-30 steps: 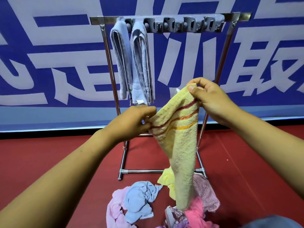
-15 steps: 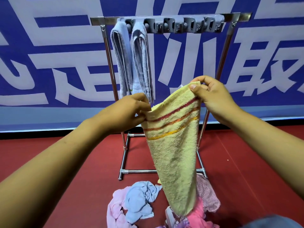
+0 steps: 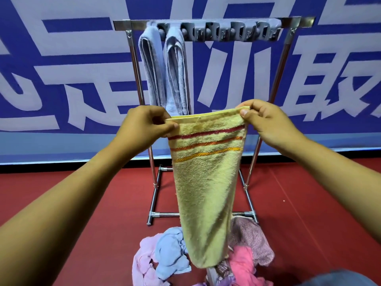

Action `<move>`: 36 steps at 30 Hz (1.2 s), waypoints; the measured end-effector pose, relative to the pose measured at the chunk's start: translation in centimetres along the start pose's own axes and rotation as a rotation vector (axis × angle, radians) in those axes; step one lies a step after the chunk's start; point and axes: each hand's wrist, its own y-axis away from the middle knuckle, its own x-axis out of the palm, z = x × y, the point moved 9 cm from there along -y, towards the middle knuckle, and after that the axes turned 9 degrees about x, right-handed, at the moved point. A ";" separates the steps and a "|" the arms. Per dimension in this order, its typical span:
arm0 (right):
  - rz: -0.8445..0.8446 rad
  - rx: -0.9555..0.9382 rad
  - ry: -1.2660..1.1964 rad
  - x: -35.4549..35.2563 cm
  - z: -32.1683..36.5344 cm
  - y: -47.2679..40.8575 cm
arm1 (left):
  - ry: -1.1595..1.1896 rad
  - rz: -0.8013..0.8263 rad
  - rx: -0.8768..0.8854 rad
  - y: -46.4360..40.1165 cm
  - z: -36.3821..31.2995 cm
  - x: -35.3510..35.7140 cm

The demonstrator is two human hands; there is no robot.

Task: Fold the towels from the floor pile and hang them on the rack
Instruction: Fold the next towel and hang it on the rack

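- The left hand (image 3: pixel 144 125) pinched one top corner of the pale yellow terry towel with red and orange stripes (image 3: pixel 206 182), thumb and curled fingers closed tight on the hem.
- The right hand (image 3: pixel 266 122) did the same at the other top corner, thumb over the edge and the fingers curled behind it.
- Between the two hands the top edge ran taut and nearly level, which looked like the point of the grip: stretch the hem flat so the layers line up before the next fold.
- The towel hung down in a narrowing tongue, apparently already doubled lengthways, though from this angle the layers could not be counted for certain.
- Its lower end dangled just above the floor pile of crumpled towels (image 3: pixel 243 263), pink, light blue and mauve, lying on the red floor (image 3: pixel 82 213) at the foot of the rack.
- Behind it stood the chrome tube towel rack with a grey slotted holder along its top bar (image 3: pixel 226 32), set against a blue banner with large white lettering (image 3: pixel 61 79).
- Two folded grey-blue towels (image 3: pixel 165 71) already hung side by side in the leftmost slots, so the free slots to their right seemed the natural spot for the yellow one.
- By my reading, the job was early on: two hung, one in hand, several left in the heap.
- The next move probably called for bringing the corners together to halve the width, then lifting it to the bar.
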 end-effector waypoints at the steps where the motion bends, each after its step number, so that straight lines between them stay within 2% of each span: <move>1: -0.020 -0.001 -0.006 -0.2 0.1 0.0 | 0.095 -0.010 -0.042 0.0 0.3 0.0; 5: -0.058 -0.007 -0.030 -0.6 0.6 -0.2 | 0.383 -0.045 -0.156 -0.2 1.3 -0.1; 8: -0.078 -0.012 -0.016 -0.7 1.0 -0.4 | 0.476 -0.080 -0.173 -0.6 1.4 -0.3; 13: -0.098 -0.009 0.010 -0.8 2.1 -0.9 | 0.287 -0.127 -0.142 -1.6 1.6 -1.8; 20: -0.124 -0.003 0.008 -1.8 2.9 -1.7 | -0.034 -0.025 -0.034 -2.8 0.0 -2.8; 26: -0.092 -0.003 0.015 -2.0 4.1 -2.2 | 0.129 -0.094 -0.068 -3.8 0.3 -3.5; 36: -0.100 -0.055 0.122 -2.5 5.2 -2.1 | 0.263 -0.151 -0.043 -4.1 0.1 -4.1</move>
